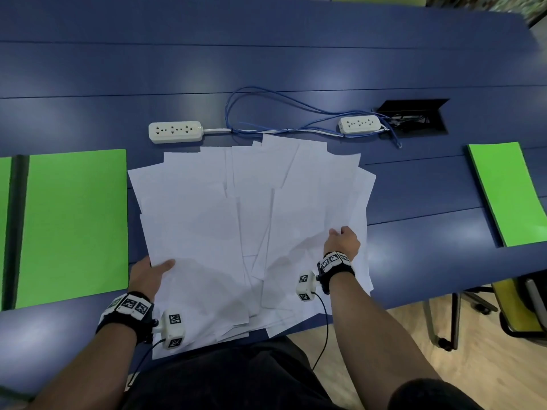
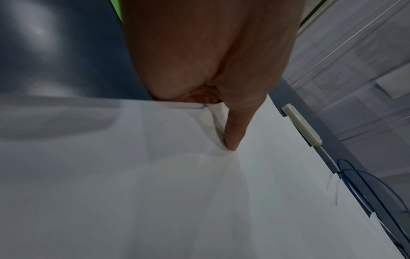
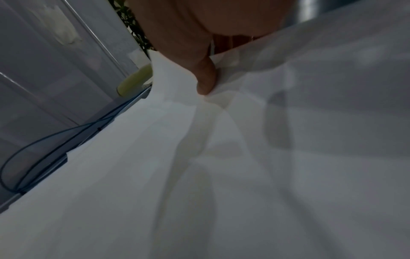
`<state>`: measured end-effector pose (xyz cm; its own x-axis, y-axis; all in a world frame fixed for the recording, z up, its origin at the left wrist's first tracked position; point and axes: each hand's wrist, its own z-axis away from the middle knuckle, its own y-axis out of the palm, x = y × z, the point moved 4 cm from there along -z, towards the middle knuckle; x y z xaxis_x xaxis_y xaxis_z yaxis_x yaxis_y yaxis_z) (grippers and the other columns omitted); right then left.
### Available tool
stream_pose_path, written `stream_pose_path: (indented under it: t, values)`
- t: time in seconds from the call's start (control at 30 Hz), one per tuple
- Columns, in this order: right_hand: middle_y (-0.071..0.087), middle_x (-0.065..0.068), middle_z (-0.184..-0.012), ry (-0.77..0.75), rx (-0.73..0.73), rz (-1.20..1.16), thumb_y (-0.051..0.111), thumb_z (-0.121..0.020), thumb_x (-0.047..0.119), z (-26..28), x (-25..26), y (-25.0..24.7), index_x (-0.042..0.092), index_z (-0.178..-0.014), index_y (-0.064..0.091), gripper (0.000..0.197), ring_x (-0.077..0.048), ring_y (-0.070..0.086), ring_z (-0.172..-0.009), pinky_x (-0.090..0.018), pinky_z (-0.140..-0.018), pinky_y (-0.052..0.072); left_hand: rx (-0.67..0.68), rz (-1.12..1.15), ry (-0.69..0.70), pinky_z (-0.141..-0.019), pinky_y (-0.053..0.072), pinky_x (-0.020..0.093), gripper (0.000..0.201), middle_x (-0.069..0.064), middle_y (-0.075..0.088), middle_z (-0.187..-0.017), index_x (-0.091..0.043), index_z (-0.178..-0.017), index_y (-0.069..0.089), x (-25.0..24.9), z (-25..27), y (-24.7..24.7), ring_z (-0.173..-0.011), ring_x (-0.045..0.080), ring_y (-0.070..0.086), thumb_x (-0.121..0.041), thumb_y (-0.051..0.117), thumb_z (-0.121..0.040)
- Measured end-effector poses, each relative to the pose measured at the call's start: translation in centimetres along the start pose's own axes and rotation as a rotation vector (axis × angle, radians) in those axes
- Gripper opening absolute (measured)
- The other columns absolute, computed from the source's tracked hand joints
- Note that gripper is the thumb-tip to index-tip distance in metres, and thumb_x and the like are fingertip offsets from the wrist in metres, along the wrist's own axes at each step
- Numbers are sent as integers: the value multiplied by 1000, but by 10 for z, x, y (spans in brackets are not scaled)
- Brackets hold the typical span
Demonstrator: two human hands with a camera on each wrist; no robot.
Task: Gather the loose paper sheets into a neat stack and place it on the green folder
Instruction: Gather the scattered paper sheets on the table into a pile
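Observation:
Several white paper sheets (image 1: 207, 220) lie fanned and overlapping in the middle of the blue table, some hanging over its near edge. My left hand (image 1: 151, 272) pinches the left edge of the pile, thumb (image 2: 235, 136) on top and fingers hidden beneath the sheets (image 2: 155, 184). My right hand (image 1: 342, 241) grips the right side of the pile, its thumb (image 3: 205, 78) pressed on crumpled paper (image 3: 221, 157) and its fingers tucked under. A green folder (image 1: 74, 226) lies open just left of the pile. Another green folder (image 1: 509, 193) lies at the far right.
Two white power strips (image 1: 176, 131) (image 1: 359, 124) and looped blue cables (image 1: 266, 113) sit just behind the papers. A black cable hatch (image 1: 414, 113) stands open in the table (image 1: 266, 54) at the back right. Chairs (image 1: 521, 309) stand below the table's right edge.

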<state>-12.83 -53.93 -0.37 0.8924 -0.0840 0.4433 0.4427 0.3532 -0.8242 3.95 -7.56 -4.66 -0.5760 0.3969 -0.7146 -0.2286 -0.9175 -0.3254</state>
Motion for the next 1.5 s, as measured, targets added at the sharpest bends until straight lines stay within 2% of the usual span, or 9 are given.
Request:
stream_pose_path:
  t: [0.2, 0.3, 0.4, 0.8, 1.07, 1.2, 1.3, 1.4, 1.5]
  values:
    - [70, -13, -109, -113, 64, -42, 53, -100, 12, 16, 9, -13, 16, -136, 57, 37, -33, 66, -103, -35, -77, 53, -1, -9, 14, -97, 44, 39, 40, 11, 67, -124, -2, -129, 64, -5, 4, 1, -111, 28, 61, -10, 73, -90]
    - [66, -13, -90, -138, 114, 1, 53, -101, 18, 15, 5, -14, 7, -103, 61, 14, -36, 62, -91, -29, -62, 46, -8, -4, 1, -97, 45, 40, 40, 11, 68, -124, -3, -127, 65, -5, 5, 1, -112, 30, 62, -11, 75, -89]
    - [46, -1, -65, -131, 121, -65, 53, -101, 22, 15, 4, -17, 11, -75, 39, 32, -30, 50, -76, -29, -51, 29, -10, 17, -21, -94, 45, 39, 37, 11, 68, -119, -3, -125, 66, -6, 7, 1, -106, 27, 61, -9, 74, -90]
    - [52, -6, -71, -261, 113, -392, 56, -88, 65, 32, 17, -43, 2, -81, 54, 64, -18, 46, -65, -34, -64, 45, 1, 96, -54, -89, 49, 41, 32, 11, 70, -113, -3, -123, 68, -10, 13, 2, -102, 31, 65, -8, 71, -92]
    - [36, -2, -68, -518, 256, -589, 58, -101, 33, 90, 71, -61, -1, -75, 42, 45, -12, 32, -61, -26, -52, 28, 3, 45, -87, -93, 55, 47, 29, 14, 74, -110, -4, -117, 72, -8, 11, -2, -100, 32, 70, -11, 73, -89]
    - [42, 0, -70, -395, 336, -480, 60, -98, 33, 120, 67, -11, 10, -75, 44, 36, -5, 36, -59, -28, -63, 34, -3, 16, -103, -95, 54, 46, 26, 11, 73, -107, -4, -111, 72, -9, 10, -3, -103, 31, 68, -24, 68, -95]
    - [63, -12, -97, -339, 395, -225, 55, -94, 55, 144, 57, 36, 8, -98, 60, 47, -21, 58, -92, -38, -82, 44, -60, -38, -64, -89, 41, 35, 34, 11, 59, -102, -9, -100, 62, -20, 16, -4, -100, 24, 54, -37, 45, -106]
    - [64, -10, -81, -393, 431, 19, 49, -96, 59, 166, 57, 68, 15, -86, 53, 46, -32, 62, -84, -37, -67, 45, -92, 7, -132, -95, 41, 38, 66, 11, 55, -103, -1, -107, 64, -21, 22, -7, -104, 26, 55, -57, 29, -105]
    - [69, -2, -93, -402, 529, 87, 59, -96, 42, 178, 58, 91, 18, -103, 53, 26, -28, 66, -90, -35, -76, 53, -68, -14, -191, -85, 45, 40, 84, 21, 64, -93, 1, -97, 65, -8, 11, -9, -92, 33, 63, -74, 26, -96]
